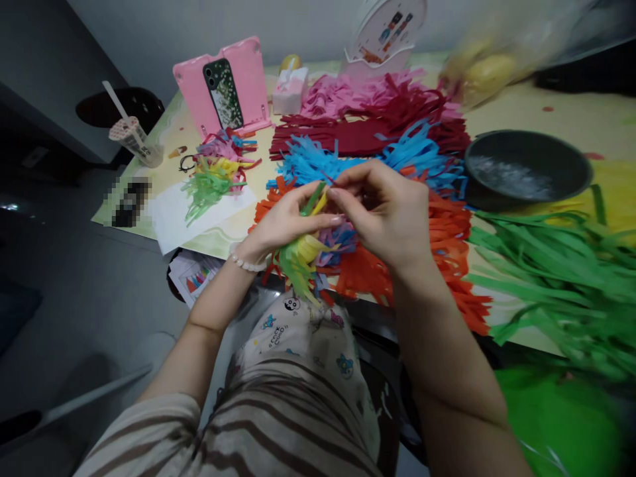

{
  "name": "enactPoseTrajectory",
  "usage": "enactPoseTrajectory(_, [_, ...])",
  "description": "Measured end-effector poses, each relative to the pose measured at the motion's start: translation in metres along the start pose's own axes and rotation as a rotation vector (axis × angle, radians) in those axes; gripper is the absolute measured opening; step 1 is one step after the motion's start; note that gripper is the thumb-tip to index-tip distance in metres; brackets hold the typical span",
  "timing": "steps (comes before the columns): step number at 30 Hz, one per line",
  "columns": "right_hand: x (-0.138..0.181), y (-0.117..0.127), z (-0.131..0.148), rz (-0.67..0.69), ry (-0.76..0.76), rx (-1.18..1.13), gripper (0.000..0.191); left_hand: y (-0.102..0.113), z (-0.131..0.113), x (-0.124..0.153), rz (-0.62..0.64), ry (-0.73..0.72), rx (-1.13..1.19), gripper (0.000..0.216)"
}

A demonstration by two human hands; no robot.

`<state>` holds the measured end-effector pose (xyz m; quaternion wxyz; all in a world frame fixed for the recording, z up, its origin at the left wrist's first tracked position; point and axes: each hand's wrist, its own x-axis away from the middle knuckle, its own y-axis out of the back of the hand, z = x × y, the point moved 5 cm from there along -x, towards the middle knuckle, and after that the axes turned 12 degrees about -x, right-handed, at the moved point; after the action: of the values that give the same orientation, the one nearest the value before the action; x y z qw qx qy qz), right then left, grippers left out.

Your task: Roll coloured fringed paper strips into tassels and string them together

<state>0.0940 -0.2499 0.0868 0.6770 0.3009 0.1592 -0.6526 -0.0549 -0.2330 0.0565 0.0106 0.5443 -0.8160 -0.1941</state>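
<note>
My left hand is closed round a multicoloured tassel of fringed strips, green, yellow, blue and pink. Its loose ends hang down over the table's front edge; the green and yellow folded end sticks up between thumb and fingers. At that end my right hand is closed in a pinch, with a thin dark red strip showing at its fingertips. Some of its fingers are hidden behind the hand. Under and behind both hands lie orange fringed strips and blue fringed strips.
Finished-looking tassels lie on the left beside white paper. Behind them stand a pink tablet case with a phone, and a drink cup. Dark red, pink and green strips surround a dark bowl.
</note>
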Motion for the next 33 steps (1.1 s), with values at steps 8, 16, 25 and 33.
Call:
enactPoseTrajectory(8, [0.013, 0.013, 0.002, -0.209, -0.082, 0.004, 0.015, 0.001, 0.009, 0.008, -0.153, 0.134, 0.299, 0.044])
enactPoseTrajectory(16, [0.021, 0.005, 0.006, -0.116, -0.118, 0.056, 0.011, 0.0, 0.006, 0.01, -0.126, 0.135, 0.358, 0.039])
enactPoseTrajectory(25, [0.02, 0.007, 0.007, -0.094, -0.144, 0.079, 0.01, 0.0, 0.002, 0.011, -0.119, 0.136, 0.318, 0.041])
enactPoseTrajectory(33, [0.013, -0.004, -0.03, 0.106, -0.349, -0.335, 0.036, -0.006, 0.0, 0.009, 0.036, 0.087, 0.099, 0.051])
